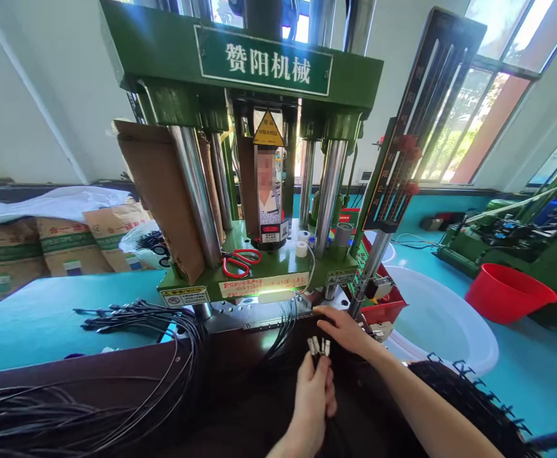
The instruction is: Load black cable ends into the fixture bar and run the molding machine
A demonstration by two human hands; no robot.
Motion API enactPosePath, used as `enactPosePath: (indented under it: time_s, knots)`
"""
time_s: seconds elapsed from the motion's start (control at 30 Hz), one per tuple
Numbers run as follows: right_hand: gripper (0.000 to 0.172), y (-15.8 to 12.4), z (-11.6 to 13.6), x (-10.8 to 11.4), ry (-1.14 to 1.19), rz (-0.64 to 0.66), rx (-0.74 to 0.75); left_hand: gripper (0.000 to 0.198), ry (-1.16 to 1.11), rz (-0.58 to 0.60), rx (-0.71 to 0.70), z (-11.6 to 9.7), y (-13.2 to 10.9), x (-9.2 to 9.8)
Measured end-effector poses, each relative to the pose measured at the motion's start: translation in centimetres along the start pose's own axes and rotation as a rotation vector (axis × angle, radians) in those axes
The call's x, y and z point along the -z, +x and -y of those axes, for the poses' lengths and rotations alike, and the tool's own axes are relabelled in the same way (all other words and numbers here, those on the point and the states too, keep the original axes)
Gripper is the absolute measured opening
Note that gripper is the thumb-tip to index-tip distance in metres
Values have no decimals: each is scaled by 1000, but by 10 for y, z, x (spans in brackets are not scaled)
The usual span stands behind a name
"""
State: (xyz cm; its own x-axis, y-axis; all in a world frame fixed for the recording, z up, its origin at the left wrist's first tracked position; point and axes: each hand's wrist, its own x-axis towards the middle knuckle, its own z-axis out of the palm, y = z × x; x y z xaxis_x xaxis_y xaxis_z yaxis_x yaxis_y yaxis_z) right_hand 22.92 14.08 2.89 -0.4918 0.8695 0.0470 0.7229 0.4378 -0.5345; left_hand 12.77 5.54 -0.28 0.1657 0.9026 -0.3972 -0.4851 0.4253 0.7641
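My left hand (313,389) is closed in a fist around a few black cables, whose silvery metal end terminals (319,345) stick up above the thumb. Just beyond it, my right hand (343,329) reaches to the front edge of the metal mould plate (240,318), fingers stretched out and nothing visible in them. A row of black cables (284,327) runs out of the mould toward me and lies over the dark table, left of both hands. The lower ends of the held cables are lost against the dark surface.
The green press (183,95) stands ahead. Red-handled scissors (241,262) lie on its ledge. Bundled black cables (154,318) hang at left. At right are a black control post (402,127), a white tub (469,324), a red bucket (507,292) and more black pieces (469,394).
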Motion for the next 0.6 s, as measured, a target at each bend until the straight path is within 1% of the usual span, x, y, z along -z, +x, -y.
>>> enactPosePath:
  time_s: [0.07, 0.17, 0.23, 0.3, 0.4, 0.47, 0.53, 0.57, 0.6]
  knots:
    - [39, 19, -6, -11, -109, -33, -37, 60, 20, -28, -11, -8, 4, 10]
    - [39, 36, -6, -22, -231, -18, -71, 60, 31, 4, 45, -12, 1, 23]
    - [35, 40, -1, -20, -269, 17, -82, 59, 28, 32, 83, -13, -4, 28]
    - [28, 36, 5, -12, -259, 81, -82, 59, 26, 49, 99, -13, -8, 30]
    - [13, 15, 10, 5, -158, 200, -97, 59, 33, 69, 89, -14, -11, 28]
    - [10, -7, 10, 11, -67, 253, -156, 58, 52, 66, 75, -14, -11, 24]
    - [21, -35, 7, 10, 16, 276, -251, 57, 84, 65, 55, -12, -10, 19]
    - [29, -49, 6, 5, 112, 263, -319, 56, 102, 71, 49, -11, -9, 17]
    - [38, -63, 5, 0, 258, 224, -392, 56, 125, 84, 52, -10, -8, 14]
